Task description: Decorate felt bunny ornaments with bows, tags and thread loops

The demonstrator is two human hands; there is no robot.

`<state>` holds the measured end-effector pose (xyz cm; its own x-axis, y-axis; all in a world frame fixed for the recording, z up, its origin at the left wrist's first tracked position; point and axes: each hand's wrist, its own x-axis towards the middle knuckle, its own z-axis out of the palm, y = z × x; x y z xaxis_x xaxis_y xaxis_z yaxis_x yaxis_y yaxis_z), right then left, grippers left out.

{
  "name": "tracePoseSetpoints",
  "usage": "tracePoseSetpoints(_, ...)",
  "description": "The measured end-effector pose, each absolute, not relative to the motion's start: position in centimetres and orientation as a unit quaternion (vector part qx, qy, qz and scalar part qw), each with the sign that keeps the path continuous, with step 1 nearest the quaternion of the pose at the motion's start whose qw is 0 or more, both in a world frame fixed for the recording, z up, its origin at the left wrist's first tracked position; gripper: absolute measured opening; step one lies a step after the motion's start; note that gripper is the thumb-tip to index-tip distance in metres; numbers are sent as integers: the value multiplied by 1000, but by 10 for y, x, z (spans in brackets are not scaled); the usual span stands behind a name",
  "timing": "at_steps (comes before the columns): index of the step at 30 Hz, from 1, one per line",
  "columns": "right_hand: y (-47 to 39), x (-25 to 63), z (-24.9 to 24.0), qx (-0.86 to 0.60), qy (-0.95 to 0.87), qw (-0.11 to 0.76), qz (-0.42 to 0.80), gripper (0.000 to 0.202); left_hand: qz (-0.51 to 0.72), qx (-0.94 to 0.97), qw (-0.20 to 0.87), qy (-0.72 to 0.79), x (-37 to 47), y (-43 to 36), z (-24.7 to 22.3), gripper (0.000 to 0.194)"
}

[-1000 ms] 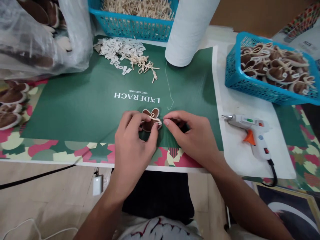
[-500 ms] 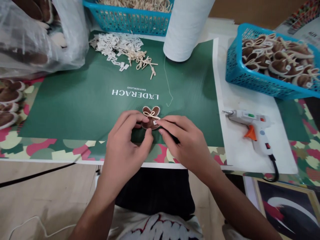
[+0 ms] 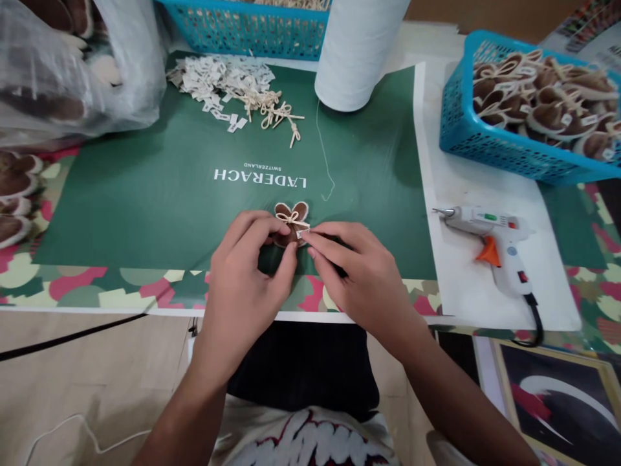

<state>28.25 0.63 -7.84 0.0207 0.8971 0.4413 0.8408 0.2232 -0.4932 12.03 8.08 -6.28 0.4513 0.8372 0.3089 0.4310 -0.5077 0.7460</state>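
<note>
A small brown rabbit-head-shaped piece point(image 3: 293, 239) with a pale fuzzy edge lies on the green sheet, its two ears pointing away from me. Across it sits a cream cord bow point(image 3: 292, 219). My left hand point(image 3: 247, 265) grips the piece's left and lower edge between fingers and thumb. On its right side is a small white tag point(image 3: 301, 233) with dark print. The fingertips of my right hand point(image 3: 366, 268) are closed at this tag and one end of the bow. Fingers partly cover the piece.
Loose white tags point(image 3: 228, 77) and cream bows point(image 3: 276, 113) lie at the back. A white thread cone point(image 3: 356, 58) stands beside them. At right are a blue basket point(image 3: 524, 149) of finished-looking brown pieces and a glue gun point(image 3: 490, 223). A plastic bag point(image 3: 130, 84) bulges at left.
The view has shifted slightly, so the table's things appear a little higher. Both hands keep nearly the same hold on the piece and the tag.
</note>
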Motion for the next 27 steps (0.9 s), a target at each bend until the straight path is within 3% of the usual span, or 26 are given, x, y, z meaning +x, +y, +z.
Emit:
tracePoseSetpoints(10, 2, 284, -77, -632, -678, 368, 74, 30, 369, 775, 260, 442, 132, 78, -64, 8)
tracePoseSetpoints(18, 0, 282, -78, -634, -713, 294, 59, 35, 369, 771, 259, 449, 133, 77, -63, 9)
tracePoseSetpoints(24, -3, 281, -78, -644, -691, 328, 32, 34, 369, 776, 248, 447, 133, 77, -65, 10)
tracePoseSetpoints(27, -4, 279, -77, -653, -704, 278, -3, 33, 372, 776, 247, 446, 133, 77, -66, 10)
